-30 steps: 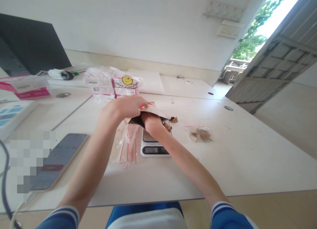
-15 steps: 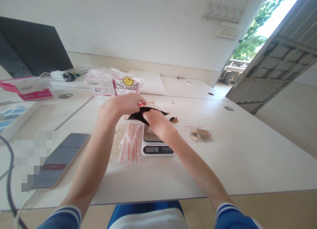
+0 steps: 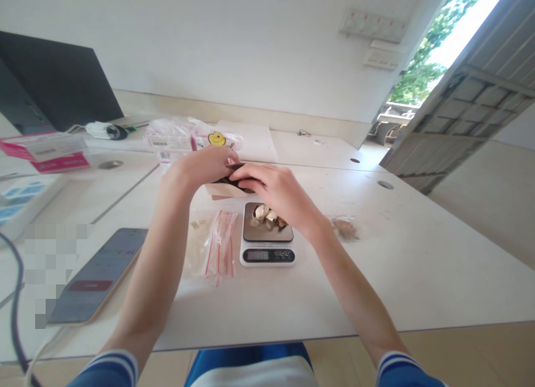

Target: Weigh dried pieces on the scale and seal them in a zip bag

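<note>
My left hand (image 3: pixel 213 163) is closed on the far left edge of a brown paper bag (image 3: pixel 228 190) with a dark inside. The bag stands just behind a small kitchen scale (image 3: pixel 267 254). My right hand (image 3: pixel 267 182) is at the bag's mouth, its fingers curled over the right rim; whether they pinch anything inside is hidden. Pale and brown dried pieces (image 3: pixel 267 214) lie on the scale's dark plate, partly behind my right wrist. Left of the scale lie clear zip bags (image 3: pixel 220 242) with red seal strips. Right of my forearm, a filled zip bag (image 3: pixel 346 229) holds brown dried pieces.
A phone (image 3: pixel 98 278) lies at the left with a cable by it. Pink-and-white boxes (image 3: pixel 62 153) and plastic-wrapped packs (image 3: pixel 171 141) stand further back, near a black monitor (image 3: pixel 62 80). The white table (image 3: pixel 418 264) ends close to my body.
My right hand has drawn up out of the bag to its rim. The bag has tipped and shifted slightly left, and the pieces on the scale now show.
</note>
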The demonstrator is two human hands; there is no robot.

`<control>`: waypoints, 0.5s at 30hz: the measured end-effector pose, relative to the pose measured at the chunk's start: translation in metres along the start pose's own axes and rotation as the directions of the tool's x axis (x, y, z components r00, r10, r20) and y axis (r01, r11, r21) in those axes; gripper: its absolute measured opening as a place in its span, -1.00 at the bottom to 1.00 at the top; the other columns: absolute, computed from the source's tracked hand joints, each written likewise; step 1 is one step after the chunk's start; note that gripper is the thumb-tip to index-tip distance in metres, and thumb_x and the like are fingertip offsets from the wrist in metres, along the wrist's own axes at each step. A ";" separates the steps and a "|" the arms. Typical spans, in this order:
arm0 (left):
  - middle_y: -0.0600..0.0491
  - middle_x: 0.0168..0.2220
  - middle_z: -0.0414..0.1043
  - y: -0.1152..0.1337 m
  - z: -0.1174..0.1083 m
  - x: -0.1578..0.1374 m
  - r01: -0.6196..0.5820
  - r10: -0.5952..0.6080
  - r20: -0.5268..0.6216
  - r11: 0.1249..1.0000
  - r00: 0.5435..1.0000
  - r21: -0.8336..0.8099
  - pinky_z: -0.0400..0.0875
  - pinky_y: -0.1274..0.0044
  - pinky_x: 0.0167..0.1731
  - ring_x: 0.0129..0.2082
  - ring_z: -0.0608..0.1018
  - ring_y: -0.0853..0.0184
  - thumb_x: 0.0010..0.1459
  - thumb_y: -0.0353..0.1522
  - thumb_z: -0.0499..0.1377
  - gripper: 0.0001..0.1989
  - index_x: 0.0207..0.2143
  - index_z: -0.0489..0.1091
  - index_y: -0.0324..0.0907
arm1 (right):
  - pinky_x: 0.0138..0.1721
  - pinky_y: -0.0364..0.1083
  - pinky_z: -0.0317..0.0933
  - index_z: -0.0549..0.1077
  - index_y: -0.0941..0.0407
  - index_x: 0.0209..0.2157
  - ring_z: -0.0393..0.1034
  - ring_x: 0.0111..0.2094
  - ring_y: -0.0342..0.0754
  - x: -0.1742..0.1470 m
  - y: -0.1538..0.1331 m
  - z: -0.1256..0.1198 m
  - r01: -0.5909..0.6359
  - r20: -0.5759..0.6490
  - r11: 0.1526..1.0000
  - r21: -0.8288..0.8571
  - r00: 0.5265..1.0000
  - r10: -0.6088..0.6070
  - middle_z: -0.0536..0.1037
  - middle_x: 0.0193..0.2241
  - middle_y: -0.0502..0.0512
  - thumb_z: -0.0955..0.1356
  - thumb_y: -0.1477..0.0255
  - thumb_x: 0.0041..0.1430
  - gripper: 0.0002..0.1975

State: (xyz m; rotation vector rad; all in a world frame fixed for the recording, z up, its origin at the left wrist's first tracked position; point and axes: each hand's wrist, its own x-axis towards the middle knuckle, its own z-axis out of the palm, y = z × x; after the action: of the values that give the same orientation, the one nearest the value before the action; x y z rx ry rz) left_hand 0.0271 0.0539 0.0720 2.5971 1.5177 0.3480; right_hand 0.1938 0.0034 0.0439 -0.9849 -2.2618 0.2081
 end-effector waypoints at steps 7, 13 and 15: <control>-0.03 -0.04 0.45 -0.030 0.015 0.029 0.220 -0.228 -0.476 0.973 0.849 -0.073 0.26 0.40 -0.09 -0.03 0.43 0.16 0.21 -0.22 -0.03 -0.65 -0.04 0.39 -0.09 | -0.20 -0.17 0.30 0.49 0.10 -0.30 0.46 -0.28 -0.16 -0.030 0.028 0.012 -0.126 -0.053 0.947 0.296 0.987 0.148 0.58 -0.31 -0.03 0.34 0.48 0.17 -0.92; -0.20 0.19 0.19 -0.041 0.025 0.038 0.116 -0.186 -0.563 0.981 0.805 -0.158 0.15 0.35 0.12 0.16 0.31 0.16 0.25 -0.21 -0.07 -0.50 0.17 0.17 -0.25 | -0.03 -0.03 0.19 0.53 0.10 -0.29 0.36 -0.14 -0.07 -0.046 0.065 0.050 -0.115 0.162 0.993 -0.010 0.980 0.115 0.58 -0.30 0.07 0.36 0.55 0.16 -0.88; -0.21 0.22 0.13 -0.038 0.025 0.037 0.111 -0.175 -0.580 0.983 0.796 -0.145 0.12 0.34 0.15 0.22 0.23 0.16 0.25 -0.25 -0.07 -0.51 0.18 0.15 -0.25 | 0.01 0.02 0.13 0.53 0.11 -0.26 0.34 -0.11 -0.04 -0.049 0.070 0.055 -0.082 0.169 0.994 -0.069 0.981 0.092 0.58 -0.28 0.10 0.35 0.53 0.17 -0.87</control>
State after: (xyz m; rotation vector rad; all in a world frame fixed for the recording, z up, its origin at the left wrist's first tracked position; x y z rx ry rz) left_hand 0.0190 0.1051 0.0447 2.3795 1.7832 1.2844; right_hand 0.2258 0.0244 -0.0498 -1.1383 -2.3954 0.2723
